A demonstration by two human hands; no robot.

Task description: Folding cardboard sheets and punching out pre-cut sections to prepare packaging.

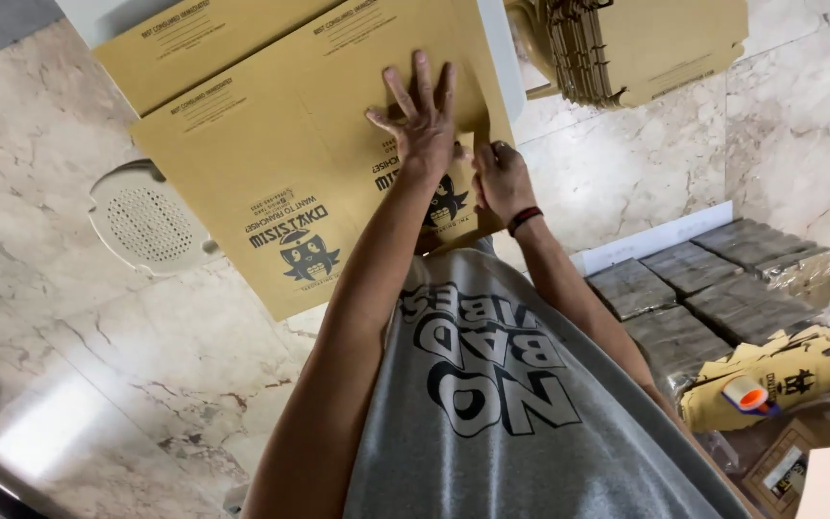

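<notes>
The left hand (425, 120) lay flat on the flattened cardboard box (290, 163), fingers (422, 82) spread wide and pressing down, gripping nothing. The right hand (501, 178), a dark band at its wrist, sat just right of it at the box's near right edge, fingers curled onto the cardboard; whether they pinched it I could not tell. The box lay over the marble floor (146, 356), far from the body. A stack of folded cartons (626, 48) stood far right, packed trays (713, 279) near right.
</notes>
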